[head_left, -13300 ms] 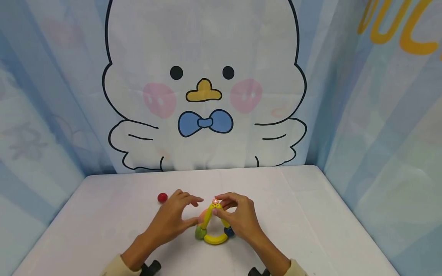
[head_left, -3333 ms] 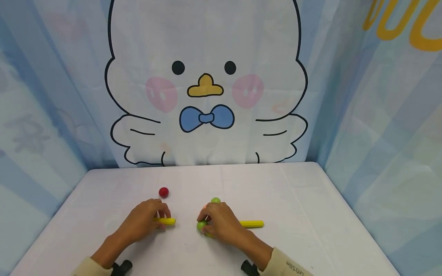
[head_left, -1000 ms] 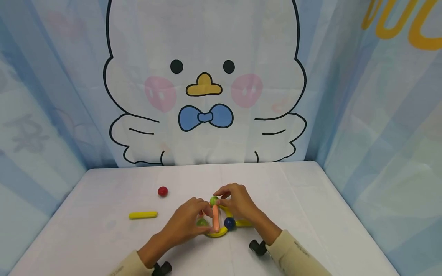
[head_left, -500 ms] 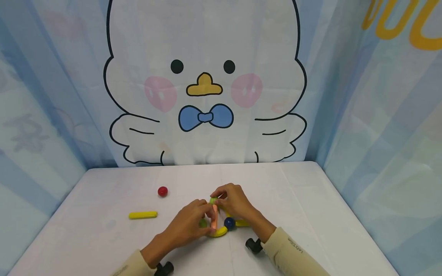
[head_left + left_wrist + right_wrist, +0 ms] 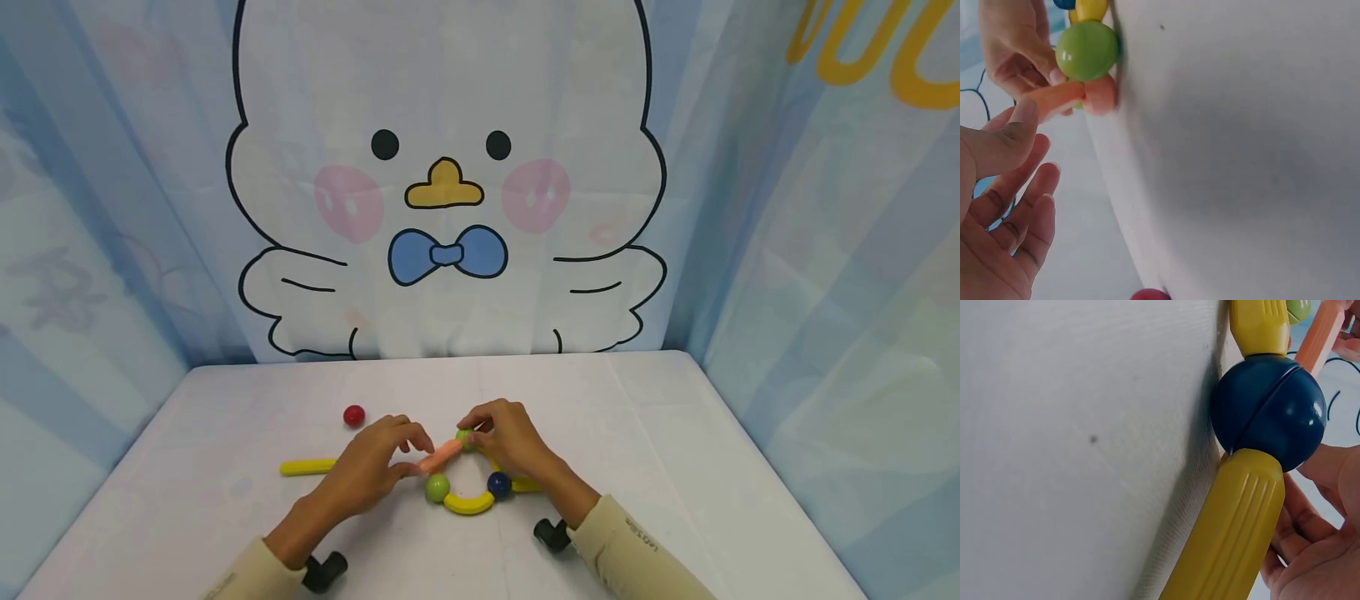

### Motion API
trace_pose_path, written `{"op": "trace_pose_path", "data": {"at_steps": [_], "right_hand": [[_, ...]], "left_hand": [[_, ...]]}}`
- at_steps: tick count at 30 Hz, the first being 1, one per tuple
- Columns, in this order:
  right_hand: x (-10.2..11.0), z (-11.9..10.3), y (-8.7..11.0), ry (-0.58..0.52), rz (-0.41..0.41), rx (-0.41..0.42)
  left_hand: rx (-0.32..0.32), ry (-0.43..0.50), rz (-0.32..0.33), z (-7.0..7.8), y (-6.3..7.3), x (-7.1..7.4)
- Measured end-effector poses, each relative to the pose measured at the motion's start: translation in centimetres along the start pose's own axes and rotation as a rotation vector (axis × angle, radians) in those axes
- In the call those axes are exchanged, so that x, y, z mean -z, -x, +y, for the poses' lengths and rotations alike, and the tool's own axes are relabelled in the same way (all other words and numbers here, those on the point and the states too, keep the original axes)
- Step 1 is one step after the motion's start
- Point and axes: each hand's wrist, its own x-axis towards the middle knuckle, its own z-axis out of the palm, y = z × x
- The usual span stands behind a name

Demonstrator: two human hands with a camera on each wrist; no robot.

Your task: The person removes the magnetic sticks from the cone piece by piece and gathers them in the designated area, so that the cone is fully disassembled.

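Stick (image 5: pixel 441 457), orange, I judge light and stiff, best held mid-length. Left hand (image 5: pixel 372 460) pinches its eight-o'clock end, right hand (image 5: pixel 512 435) the green ball (image 5: pixel 462 437) at two o'clock.

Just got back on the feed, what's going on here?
At a white table, a person's left hand pinches an orange stick, its end beside the far green ball, which the right hand holds. Closer in, a near green ball, a yellow curved piece and a blue ball touch in an arc. A red ball and a loose yellow stick lie off to the left.
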Motion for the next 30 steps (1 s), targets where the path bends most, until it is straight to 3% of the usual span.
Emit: {"op": "trace_pose_path", "data": {"at_steps": [4,12,18,22,30], "right_hand": [[-0.1,0.1,0.0,0.0,-0.004,-0.01],[0.0,0.0,0.0,0.014,-0.001,-0.022],[-0.1,0.2,-0.1,-0.002,-0.005,-0.01],[-0.1,0.3,-0.1,-0.003,-0.004,-0.014],[-0.2,0.4,-0.1,0.003,-0.002,-0.017]], "left_hand": [[0.034,-0.015,0.0,-0.5,0.3,0.0],[0.007,-0.02,-0.012,0.0,-0.2,-1.3],[0.004,-0.02,0.076,0.7,-0.9,-1.8],[0.033,-0.052,0.123,1.0,-1.2,-1.6],[0.118,-0.111,0.131,0.4,-0.8,-2.0]]}}
